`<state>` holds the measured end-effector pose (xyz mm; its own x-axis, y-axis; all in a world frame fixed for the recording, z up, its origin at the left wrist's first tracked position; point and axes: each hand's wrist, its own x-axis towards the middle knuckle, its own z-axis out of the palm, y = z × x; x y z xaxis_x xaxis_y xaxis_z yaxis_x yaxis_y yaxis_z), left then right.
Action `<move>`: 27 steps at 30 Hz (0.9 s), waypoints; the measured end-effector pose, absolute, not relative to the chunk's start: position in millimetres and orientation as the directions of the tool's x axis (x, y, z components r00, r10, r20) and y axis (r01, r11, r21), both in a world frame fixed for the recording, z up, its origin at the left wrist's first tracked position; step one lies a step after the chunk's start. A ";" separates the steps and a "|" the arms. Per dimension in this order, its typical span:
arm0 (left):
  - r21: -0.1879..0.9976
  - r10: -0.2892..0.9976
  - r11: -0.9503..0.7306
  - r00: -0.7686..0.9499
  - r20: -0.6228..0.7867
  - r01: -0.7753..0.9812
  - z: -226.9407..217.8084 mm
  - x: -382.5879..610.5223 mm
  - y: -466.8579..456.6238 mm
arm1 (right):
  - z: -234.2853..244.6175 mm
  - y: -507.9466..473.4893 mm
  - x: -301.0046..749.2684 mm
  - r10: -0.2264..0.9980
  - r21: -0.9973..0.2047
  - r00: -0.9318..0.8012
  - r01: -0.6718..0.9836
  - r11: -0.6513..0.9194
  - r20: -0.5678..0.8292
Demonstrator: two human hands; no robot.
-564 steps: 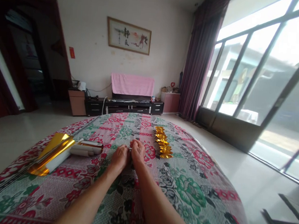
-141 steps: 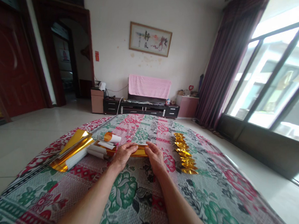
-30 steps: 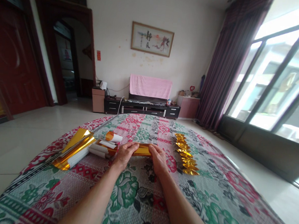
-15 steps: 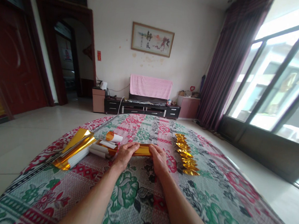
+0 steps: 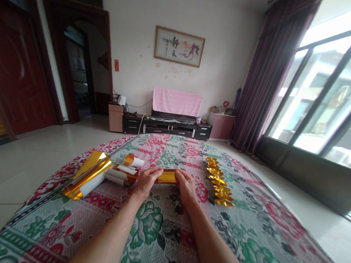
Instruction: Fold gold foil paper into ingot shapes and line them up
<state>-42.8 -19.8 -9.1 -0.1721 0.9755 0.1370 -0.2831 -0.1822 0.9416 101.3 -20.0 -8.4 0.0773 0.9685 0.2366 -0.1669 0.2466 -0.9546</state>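
Observation:
Between my two hands is a strip of shiny gold foil paper (image 5: 169, 177), stretched level just above the cloth. My left hand (image 5: 147, 182) pinches its left end, thumb on top. The right end is pinched by my right hand (image 5: 186, 186). To the left lie loose gold foil sheets with white backs (image 5: 94, 178), partly curled. Near them rest several small rolled pieces (image 5: 119, 173) and one curled piece (image 5: 134, 160). On the right, several folded gold foil ingots (image 5: 217, 181) stand in a row running away from me.
A round table wears a floral tablecloth (image 5: 94, 230) in red, green and grey. Beyond it stands a low black cabinet (image 5: 172, 129) with a pink towel (image 5: 177, 102) draped over something on top. Windows and a purple curtain (image 5: 259, 73) are on the right.
My left hand's fingers and thumb have shifted very slightly on the foil strip. Everything else stays where it was.

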 end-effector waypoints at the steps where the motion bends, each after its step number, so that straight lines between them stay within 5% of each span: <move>1: 0.942 0.975 -0.183 -0.172 0.138 -0.280 -9.1 -42.7 -19.7 | -8.5 -19.9 101.4 0.968 -0.954 0.075 -0.166 0.248 0.238; 27: 0.950 0.971 -0.203 -0.177 0.163 -0.239 -10.4 -43.0 -19.9 | -7.8 -20.1 100.6 0.968 -0.951 0.074 -0.183 0.249 0.239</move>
